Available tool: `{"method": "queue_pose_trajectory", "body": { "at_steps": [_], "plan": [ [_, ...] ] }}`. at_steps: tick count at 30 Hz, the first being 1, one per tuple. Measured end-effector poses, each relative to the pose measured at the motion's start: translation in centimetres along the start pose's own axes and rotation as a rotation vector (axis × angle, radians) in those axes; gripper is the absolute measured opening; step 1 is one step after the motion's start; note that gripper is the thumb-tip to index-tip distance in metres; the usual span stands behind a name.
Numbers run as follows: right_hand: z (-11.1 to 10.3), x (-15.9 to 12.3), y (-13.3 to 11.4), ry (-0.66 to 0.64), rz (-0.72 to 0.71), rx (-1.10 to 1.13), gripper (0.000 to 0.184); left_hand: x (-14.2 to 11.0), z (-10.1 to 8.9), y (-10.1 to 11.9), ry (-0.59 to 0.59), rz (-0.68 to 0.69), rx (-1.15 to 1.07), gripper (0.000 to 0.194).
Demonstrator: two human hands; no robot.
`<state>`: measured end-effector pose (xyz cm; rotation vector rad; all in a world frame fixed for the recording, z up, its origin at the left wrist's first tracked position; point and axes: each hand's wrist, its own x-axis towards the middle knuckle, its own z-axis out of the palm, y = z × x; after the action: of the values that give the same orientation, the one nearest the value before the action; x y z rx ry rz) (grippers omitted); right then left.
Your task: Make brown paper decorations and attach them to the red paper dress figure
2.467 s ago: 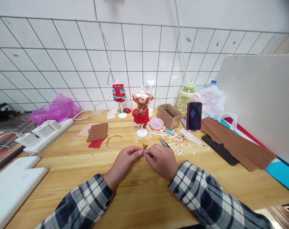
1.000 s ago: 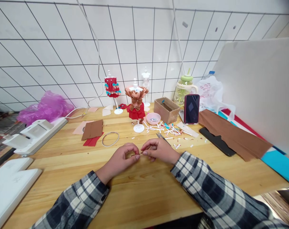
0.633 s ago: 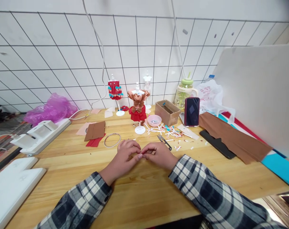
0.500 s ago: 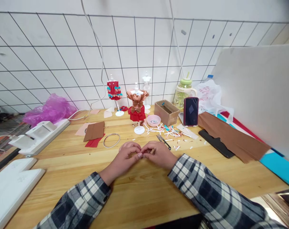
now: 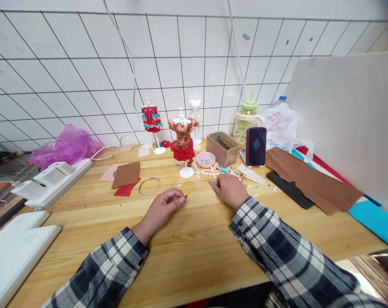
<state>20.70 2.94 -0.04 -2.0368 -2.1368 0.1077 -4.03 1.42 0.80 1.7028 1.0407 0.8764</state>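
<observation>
Left hand [image 5: 160,209]: finger and thumb closed on 1 brown scrap [image 5: 186,196], above the near-middle table [image 5: 181,256]. Right hand [image 5: 231,189]: fingers curled over the snips [image 5: 213,183], right of the scrap; grip hidden. 3 mannequins [image 5: 186,172] stand farther back.

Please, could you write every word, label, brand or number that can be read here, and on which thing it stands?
No text can be read with certainty.
Jug: large letters low on its side and small print on its band, too blurred to read.
White bag: pink print, too blurred to read.
White slab: faint marks, too small to tell if they are text.
</observation>
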Motion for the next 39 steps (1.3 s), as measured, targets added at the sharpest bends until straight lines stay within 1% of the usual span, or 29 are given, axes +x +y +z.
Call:
{"method": "queue_pose_trajectory", "body": {
  "at_steps": [2,3,6,9,10,12,14,17,18,20,22,23,25,28,29,30,31,32,34,36,37,38,39],
  "plan": [
    [0.2,0.1,-0.1,-0.023,-0.055,0.052,0.016,0.0,0.1,0.0,0.039,-0.051,-0.061,0.020],
    [0.2,0.0,-0.2,-0.043,-0.071,0.089,0.014,0.0,0.1,0.0,0.060,-0.074,-0.087,0.020],
    [0.0,-0.2,-0.4,-0.065,-0.056,0.148,0.023,-0.1,0.1,0.0,0.108,-0.118,-0.139,0.020],
    [-0.3,-0.4,-0.4,-0.014,0.024,0.065,0.034,-0.1,0.0,0.0,0.123,-0.115,-0.149,0.020],
    [-0.4,-0.5,-0.4,-0.020,0.049,0.038,0.036,-0.1,0.0,0.0,0.123,-0.109,-0.146,0.020],
    [-0.4,-0.5,-0.4,-0.082,0.061,0.026,0.031,-0.1,0.0,0.0,0.118,-0.104,-0.142,0.020],
    [-0.4,-0.6,-0.5,-0.114,0.033,0.052,0.025,-0.1,0.1,0.0,0.124,-0.104,-0.140,0.020],
    [-0.5,-0.7,-0.4,-0.048,0.033,0.038,0.036,-0.1,0.1,-0.1,0.149,-0.098,-0.132,0.022],
    [-0.5,-0.6,-0.2,-0.046,0.043,0.026,0.038,-0.1,0.1,-0.1,0.155,-0.095,-0.127,0.023],
    [-0.6,-0.5,0.3,-0.094,0.042,0.030,0.034,-0.1,0.2,-0.2,0.165,-0.088,-0.121,0.024],
    [-0.5,-0.3,0.7,-0.138,-0.001,0.068,0.026,-0.1,0.2,-0.2,0.178,-0.082,-0.122,0.023],
    [-0.4,-0.2,0.6,-0.134,-0.034,0.088,0.022,-0.1,0.2,-0.3,0.186,-0.079,-0.126,0.023],
    [0.0,-0.3,0.0,-0.085,-0.108,0.135,0.015,0.0,0.2,-0.3,0.201,-0.073,-0.134,0.022],
    [0.6,-1.1,-2.4,-0.003,-0.214,0.301,0.006,0.0,0.1,-0.2,0.226,-0.053,-0.140,0.021],
    [0.7,-1.5,-3.3,0.009,-0.223,0.384,0.005,0.0,0.1,-0.2,0.233,-0.046,-0.138,0.021],
    [0.9,-1.9,-4.1,0.006,-0.224,0.474,0.009,0.0,0.2,-0.1,0.237,-0.042,-0.136,0.021],
    [0.9,-2.2,-4.8,-0.001,-0.239,0.537,0.014,0.0,0.2,0.0,0.239,-0.039,-0.136,0.021],
    [0.9,-2.5,-5.2,0.004,-0.257,0.554,0.018,0.0,0.3,0.1,0.238,-0.037,-0.139,0.021],
    [0.6,-2.5,-5.2,0.057,-0.268,0.469,0.025,-0.1,0.4,0.3,0.230,-0.036,-0.147,0.020],
    [0.1,-1.9,-4.2,0.150,-0.220,0.321,0.032,-0.1,0.5,0.5,0.219,-0.039,-0.142,0.019],
    [-0.2,-1.4,-3.5,0.189,-0.173,0.291,0.035,-0.1,0.5,0.5,0.217,-0.042,-0.134,0.019],
    [-0.5,-1.0,-2.8,0.213,-0.133,0.330,0.032,-0.1,0.5,0.5,0.216,-0.043,-0.127,0.019],
    [-0.8,-0.6,-2.2,0.222,-0.105,0.442,0.028,-0.1,0.5,0.4,0.219,-0.043,-0.124,0.018]
  ]
}}
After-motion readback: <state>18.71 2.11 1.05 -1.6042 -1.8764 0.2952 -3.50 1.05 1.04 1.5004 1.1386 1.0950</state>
